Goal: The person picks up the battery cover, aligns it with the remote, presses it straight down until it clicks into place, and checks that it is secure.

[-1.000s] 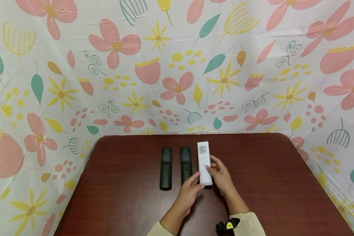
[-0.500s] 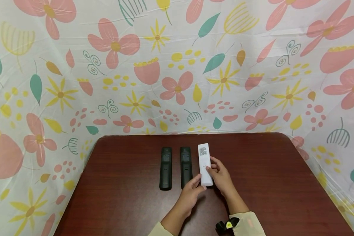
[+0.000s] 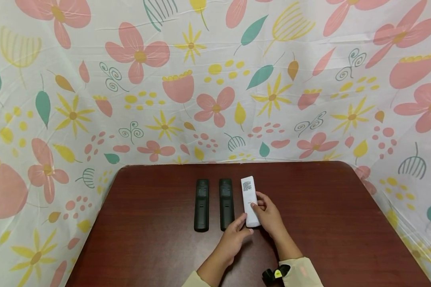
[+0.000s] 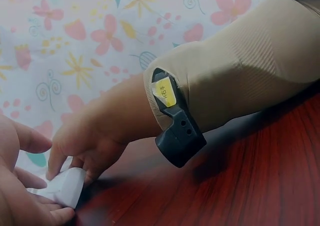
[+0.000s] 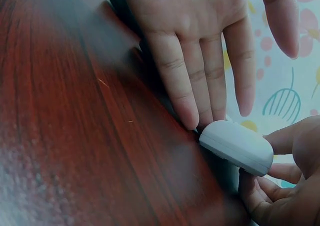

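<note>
A white remote control (image 3: 248,193) with a printed code label on its upward face is in front of me, far end angled slightly left. My right hand (image 3: 270,217) pinches it by the right side, thumb on top. Along its lower left edge, the straight fingers of my left hand (image 3: 230,241) reach up to it, the thumb spread near its bottom end. In the right wrist view the left hand (image 5: 192,40) shows a flat palm, fingertips at the white remote control (image 5: 237,146). In the left wrist view the right hand (image 4: 95,131) bends over the remote.
Two black remote controls, one outermost (image 3: 201,207) and one nearer (image 3: 226,203), lie parallel to the left of the white one. All are on a dark red-brown wooden table (image 3: 147,239). A flowered cloth (image 3: 215,79) hangs behind its far edge.
The white remote control has come slightly toward me and turned a little, its far end lower. My left hand has shifted slightly right and down, its thumb now away from the remote's face.
</note>
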